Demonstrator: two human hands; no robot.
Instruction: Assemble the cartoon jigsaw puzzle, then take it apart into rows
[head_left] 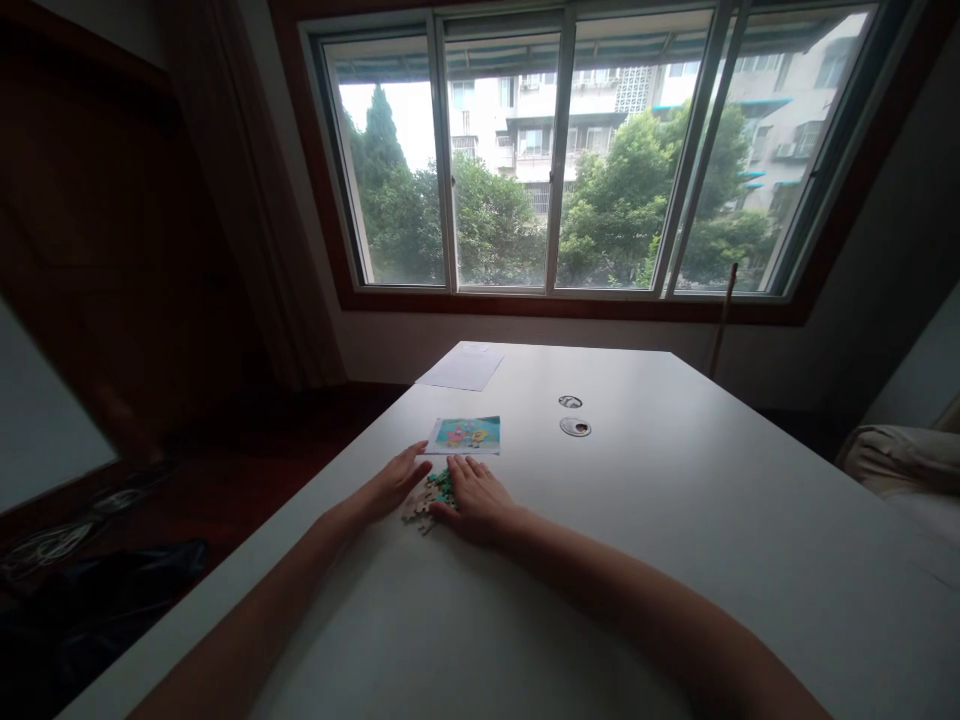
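A small heap of jigsaw puzzle pieces (429, 500) lies on the white table (600, 560), some showing green faces and others plain tan backs. On the heap's left side is my left hand (397, 478), its fingers stretched out and thumb apart. My right hand (480, 498) rests flat at the right side of the pile, fingers extended, touching or partly covering some pieces. Just beyond both hands lies a colourful cartoon picture sheet (469, 435). Part of the heap is hidden under my right hand.
A white paper sheet (465, 367) lies at the table's far left corner. Two round cable-hole fittings (575, 427) are set in the tabletop. Beyond the table is a wide window (555, 170). Cables (56, 535) lie on the floor at left; bundled fabric (900, 455) is at right.
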